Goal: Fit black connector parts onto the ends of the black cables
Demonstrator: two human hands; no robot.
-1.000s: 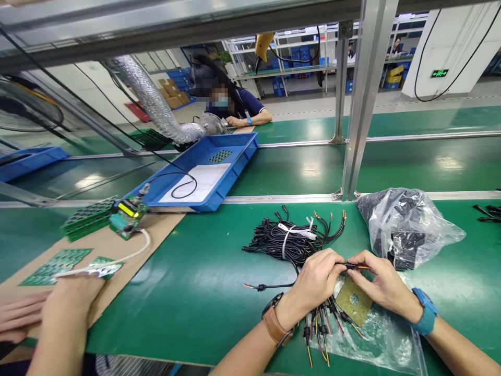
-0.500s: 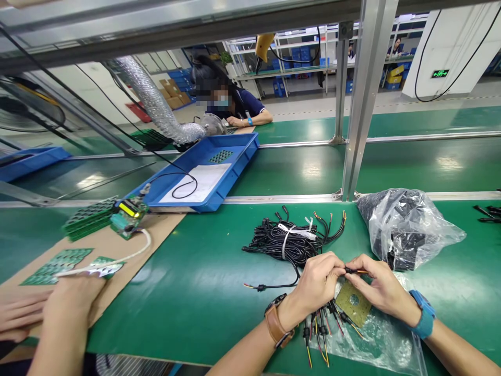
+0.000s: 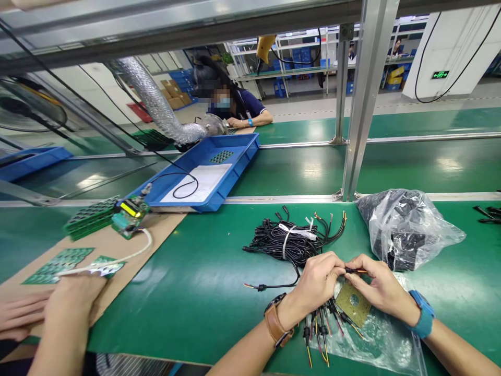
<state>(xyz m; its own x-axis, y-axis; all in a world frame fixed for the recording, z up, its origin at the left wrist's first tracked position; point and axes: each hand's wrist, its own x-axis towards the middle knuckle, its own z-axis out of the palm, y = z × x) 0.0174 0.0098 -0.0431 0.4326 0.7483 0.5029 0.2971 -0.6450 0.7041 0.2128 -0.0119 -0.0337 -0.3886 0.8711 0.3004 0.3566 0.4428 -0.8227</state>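
My left hand (image 3: 319, 282) and my right hand (image 3: 378, 284) meet over the green belt, both pinching a short black cable end with red and yellow wires (image 3: 354, 270). Under them lies a small square olive board with a hole (image 3: 354, 303) on a clear plastic bag (image 3: 376, 339). Several short black connectors with coloured wires (image 3: 323, 326) lie below my left hand. A tied bundle of black cables (image 3: 291, 240) sits just beyond my hands. One loose cable (image 3: 270, 286) runs left from my left hand.
A plastic bag of black parts (image 3: 405, 224) lies at the right. A blue tray (image 3: 207, 172) holds paper and a black wire. A co-worker's hands (image 3: 58, 303) rest on cardboard with green circuit boards (image 3: 88, 219). An aluminium post (image 3: 362, 99) rises behind.
My two hands have dropped slightly toward the olive board while still holding the cable end. Everything else stays where it was.
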